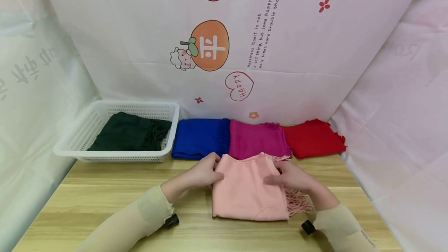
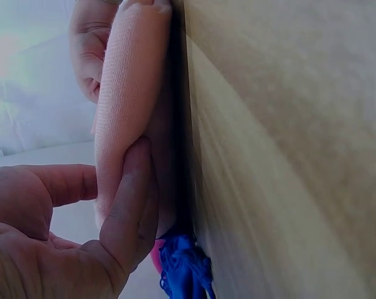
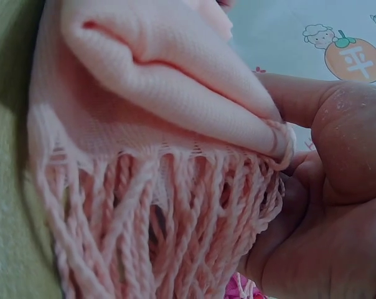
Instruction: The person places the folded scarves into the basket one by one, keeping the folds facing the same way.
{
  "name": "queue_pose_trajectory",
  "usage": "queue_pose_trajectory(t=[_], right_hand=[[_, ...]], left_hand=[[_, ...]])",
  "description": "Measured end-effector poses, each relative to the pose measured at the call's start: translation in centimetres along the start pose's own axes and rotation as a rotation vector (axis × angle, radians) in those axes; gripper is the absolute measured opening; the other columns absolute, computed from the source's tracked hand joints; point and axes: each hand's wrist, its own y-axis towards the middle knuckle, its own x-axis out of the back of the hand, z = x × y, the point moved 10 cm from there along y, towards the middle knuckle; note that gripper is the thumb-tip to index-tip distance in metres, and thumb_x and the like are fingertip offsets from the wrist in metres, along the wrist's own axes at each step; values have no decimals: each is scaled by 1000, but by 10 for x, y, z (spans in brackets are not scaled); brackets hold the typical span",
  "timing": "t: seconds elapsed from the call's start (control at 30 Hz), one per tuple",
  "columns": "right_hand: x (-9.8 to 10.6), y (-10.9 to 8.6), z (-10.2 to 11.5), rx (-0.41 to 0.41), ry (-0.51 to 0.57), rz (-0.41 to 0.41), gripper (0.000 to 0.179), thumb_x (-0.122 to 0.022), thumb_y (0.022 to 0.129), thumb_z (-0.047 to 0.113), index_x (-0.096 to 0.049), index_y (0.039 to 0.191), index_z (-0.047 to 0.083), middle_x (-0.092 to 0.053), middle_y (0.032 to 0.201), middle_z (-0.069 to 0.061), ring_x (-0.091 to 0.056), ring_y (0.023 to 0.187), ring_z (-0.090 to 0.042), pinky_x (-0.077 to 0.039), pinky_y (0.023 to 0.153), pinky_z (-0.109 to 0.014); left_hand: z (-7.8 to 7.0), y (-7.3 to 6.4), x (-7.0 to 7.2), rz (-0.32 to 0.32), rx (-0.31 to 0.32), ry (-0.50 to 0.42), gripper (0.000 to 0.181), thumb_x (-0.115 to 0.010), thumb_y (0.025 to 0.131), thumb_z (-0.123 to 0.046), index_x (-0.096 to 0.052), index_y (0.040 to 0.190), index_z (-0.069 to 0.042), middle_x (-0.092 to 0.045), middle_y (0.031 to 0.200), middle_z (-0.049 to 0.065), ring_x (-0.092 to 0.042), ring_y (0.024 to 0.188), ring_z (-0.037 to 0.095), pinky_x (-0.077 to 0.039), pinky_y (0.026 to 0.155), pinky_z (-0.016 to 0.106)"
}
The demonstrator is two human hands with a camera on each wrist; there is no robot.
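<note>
A folded pink scarf [image 1: 246, 189] with twisted fringe along its right end lies at the front middle of the wooden table. My left hand [image 1: 204, 171] grips its far left corner, thumb on top and fingers beneath, as the left wrist view shows with the left hand [image 2: 82, 230] pinching the folded edge. On the other side my right hand [image 1: 292, 176] holds the fringed edge, thumb over the cloth. In the right wrist view, the fringe [image 3: 169, 218] hangs beside the right hand [image 3: 337, 162], and the folded layers show at the scarf's end.
Behind the pink scarf lie a folded blue scarf [image 1: 199, 137], a magenta scarf [image 1: 257, 139] and a red scarf [image 1: 313, 139] in a row. A white plastic basket [image 1: 112, 154] at the back left holds a dark green scarf [image 1: 122, 133]. A printed cloth backdrop [image 1: 147, 81] stands behind.
</note>
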Motion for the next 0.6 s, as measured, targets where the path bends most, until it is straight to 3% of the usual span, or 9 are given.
queue_pose_trajectory(t=[0.33,0.6], right_hand=[[-4,3,5,19,11,-8,47,-83,103,32,-68,139,7,-78,104,-7,-78,89,-25,-64,81,-36],[-4,2,10,39,-5,-17,44,-84,102,31,-69,137,7,-78,101,-9,-78,87,-27,-64,81,-36]], left_hand=[[-3,-4,7,-2,-14,18,42,-75,98,-1,-52,133,5,-65,101,16,-70,74,23,-64,57,43],[-6,-6,13,-11,-21,40,43,-75,98,-2,-53,135,5,-65,101,15,-68,73,22,-63,56,40]])
